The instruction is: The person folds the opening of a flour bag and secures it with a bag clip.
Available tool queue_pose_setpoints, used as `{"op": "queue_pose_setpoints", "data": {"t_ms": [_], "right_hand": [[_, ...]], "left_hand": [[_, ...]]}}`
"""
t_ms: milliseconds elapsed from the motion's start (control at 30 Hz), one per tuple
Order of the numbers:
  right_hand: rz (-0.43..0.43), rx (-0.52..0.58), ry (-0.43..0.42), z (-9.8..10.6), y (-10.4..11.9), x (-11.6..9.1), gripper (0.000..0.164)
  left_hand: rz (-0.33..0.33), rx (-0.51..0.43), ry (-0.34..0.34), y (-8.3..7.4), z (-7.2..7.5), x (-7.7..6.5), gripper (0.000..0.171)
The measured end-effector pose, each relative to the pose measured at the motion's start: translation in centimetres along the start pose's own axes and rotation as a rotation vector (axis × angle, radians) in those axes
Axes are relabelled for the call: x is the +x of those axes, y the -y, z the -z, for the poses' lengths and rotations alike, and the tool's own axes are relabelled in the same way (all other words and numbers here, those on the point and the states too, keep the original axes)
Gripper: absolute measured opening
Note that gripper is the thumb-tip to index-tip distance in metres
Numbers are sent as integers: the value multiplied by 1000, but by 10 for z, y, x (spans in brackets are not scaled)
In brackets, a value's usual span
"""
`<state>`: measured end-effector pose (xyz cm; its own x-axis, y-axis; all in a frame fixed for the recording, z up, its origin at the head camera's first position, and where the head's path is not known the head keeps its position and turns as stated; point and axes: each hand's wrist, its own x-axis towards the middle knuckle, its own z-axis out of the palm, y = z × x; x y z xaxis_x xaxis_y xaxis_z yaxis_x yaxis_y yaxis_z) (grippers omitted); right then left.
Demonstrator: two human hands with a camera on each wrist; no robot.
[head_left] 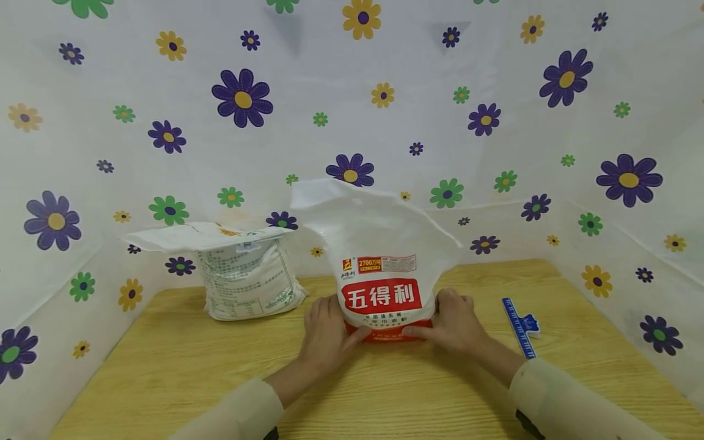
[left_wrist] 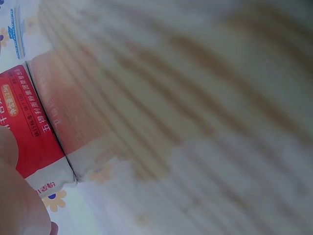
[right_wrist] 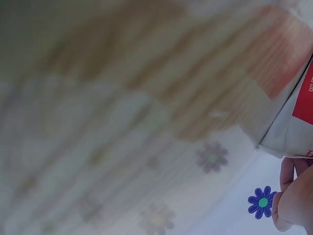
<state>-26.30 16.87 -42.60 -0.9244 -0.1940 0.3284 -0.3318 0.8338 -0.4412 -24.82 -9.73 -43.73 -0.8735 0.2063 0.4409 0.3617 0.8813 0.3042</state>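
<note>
A white and red flour bag (head_left: 379,269) stands upright on the table, its upper part a wide, flat, empty-looking sleeve leaning slightly back. My left hand (head_left: 328,330) grips the bag's lower left side, thumb across the red band at the bottom front. On the opposite side, my right hand (head_left: 456,324) holds the lower right corner, with its thumb on the front and its fingers round the side. The left wrist view shows the bag's red front (left_wrist: 36,127) beside my thumb. In the right wrist view, curled fingers (right_wrist: 288,171) lie against the bag's white side.
A second white bag (head_left: 247,281) with green print stands at the back left, its top folded over flat. To the right lies a blue clip (head_left: 519,327) with ruler-like marks on the wooden table (head_left: 181,379). A flower-printed sheet (head_left: 181,91) hangs around the back and sides.
</note>
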Motion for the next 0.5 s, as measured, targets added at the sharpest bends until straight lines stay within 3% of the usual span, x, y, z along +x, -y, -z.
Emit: {"op": "queue_pose_setpoints", "data": {"t_ms": [500], "right_hand": [[8,67,11,-3,16,-14,91]], "left_hand": [[5,14,3,11,15,-13,94]]}}
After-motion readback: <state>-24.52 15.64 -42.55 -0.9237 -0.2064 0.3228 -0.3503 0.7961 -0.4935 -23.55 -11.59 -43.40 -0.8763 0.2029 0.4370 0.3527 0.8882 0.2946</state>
